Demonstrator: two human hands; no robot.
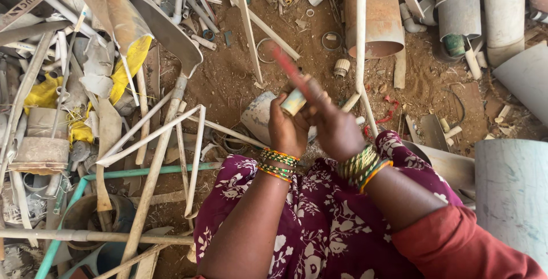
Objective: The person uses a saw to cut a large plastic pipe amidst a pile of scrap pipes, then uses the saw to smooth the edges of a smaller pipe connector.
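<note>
Two hands meet over the dirt: the left hand [287, 129] grips one short pale pipe piece [293, 102], and the right hand [337, 130] holds one red tool [290, 71], blurred, rising past its fingertips. Beyond the fingers stands one rusty wide pipe [374, 13]. Left of the fingers lies one shovel [171, 56].

**What I am wearing**

On my left wrist [278, 163] I have a stack of thin bangles [276, 165], green and gold with orange ones at the edges. My right wrist [361, 165] carries a thicker stack of bangles [362, 166] in the same colours, with one orange ring nearest the arm. My right sleeve [456, 245] is plain brick red. Over my lap lies a dark magenta cloth [325, 222] printed with white flowers and leaves. My forearms are bare.
</note>
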